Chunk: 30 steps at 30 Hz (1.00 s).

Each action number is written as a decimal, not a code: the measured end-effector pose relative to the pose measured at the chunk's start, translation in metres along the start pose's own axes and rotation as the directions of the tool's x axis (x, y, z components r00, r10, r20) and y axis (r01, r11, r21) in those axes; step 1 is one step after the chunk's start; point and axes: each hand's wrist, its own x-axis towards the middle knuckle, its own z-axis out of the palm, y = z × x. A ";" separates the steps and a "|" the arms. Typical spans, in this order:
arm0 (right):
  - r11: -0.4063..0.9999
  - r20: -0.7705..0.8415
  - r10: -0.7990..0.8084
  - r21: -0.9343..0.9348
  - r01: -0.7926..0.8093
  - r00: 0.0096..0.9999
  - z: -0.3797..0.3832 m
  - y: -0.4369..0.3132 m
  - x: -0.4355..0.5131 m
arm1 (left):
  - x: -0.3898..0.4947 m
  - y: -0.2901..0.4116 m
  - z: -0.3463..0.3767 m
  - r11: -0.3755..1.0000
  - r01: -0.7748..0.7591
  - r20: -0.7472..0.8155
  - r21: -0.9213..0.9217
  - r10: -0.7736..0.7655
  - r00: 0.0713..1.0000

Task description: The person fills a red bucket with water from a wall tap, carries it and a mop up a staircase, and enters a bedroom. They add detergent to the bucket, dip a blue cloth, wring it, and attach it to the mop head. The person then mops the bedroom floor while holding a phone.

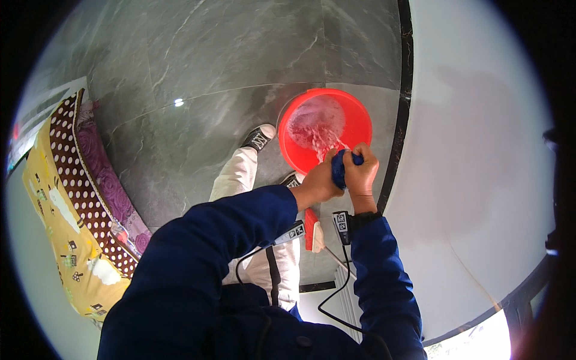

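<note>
A bunched dark blue cloth [338,170] is squeezed between my two hands above the near rim of a red plastic bucket [357,119]. My left hand [318,182] closes around its left part. My right hand [363,173] grips its other end, fingers curled over it. Water streams from the cloth into the bucket, where foamy water [315,117] lies. The palms and the underside of the cloth are hidden.
A red and white broom head [314,231] lies below the hands, near my shoes. A white wall [472,157] with a black skirting [400,121] rises at the right. At the left is a bed with patterned covers [76,198]. The floor is grey marbled tile [202,58].
</note>
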 end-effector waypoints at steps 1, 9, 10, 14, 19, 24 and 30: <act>1.000 -0.030 -0.007 0.002 0.007 1.000 0.003 0.001 0.001 | 0.001 -0.001 0.002 0.999 -0.039 -0.047 -0.009 0.039 0.998; 0.996 -0.240 0.083 0.046 -0.074 0.967 0.017 0.018 0.005 | 0.007 0.001 0.005 0.998 -0.031 -0.199 0.052 0.041 0.979; 0.993 -0.256 0.104 0.073 -0.088 0.961 0.018 0.023 0.005 | 0.007 0.000 0.007 0.995 -0.068 -0.221 0.073 0.083 0.972; 0.968 -0.295 0.248 0.103 -0.227 0.923 0.020 0.041 -0.002 | 0.006 -0.004 0.009 0.991 -0.064 -0.163 0.120 0.083 0.983; 0.547 0.148 0.526 0.696 -0.466 0.837 -0.017 0.039 -0.023 | -0.005 0.006 -0.002 0.991 -0.130 0.073 -0.041 0.133 0.988; 0.245 0.279 0.607 0.825 -0.510 0.744 -0.077 0.007 -0.061 | -0.057 0.041 -0.010 0.929 -0.370 -0.069 -0.007 0.369 0.927; 0.101 0.155 0.077 0.982 -0.162 0.985 -0.159 -0.080 -0.106 | -0.141 0.088 -0.010 0.803 0.297 0.499 -0.516 0.000 0.867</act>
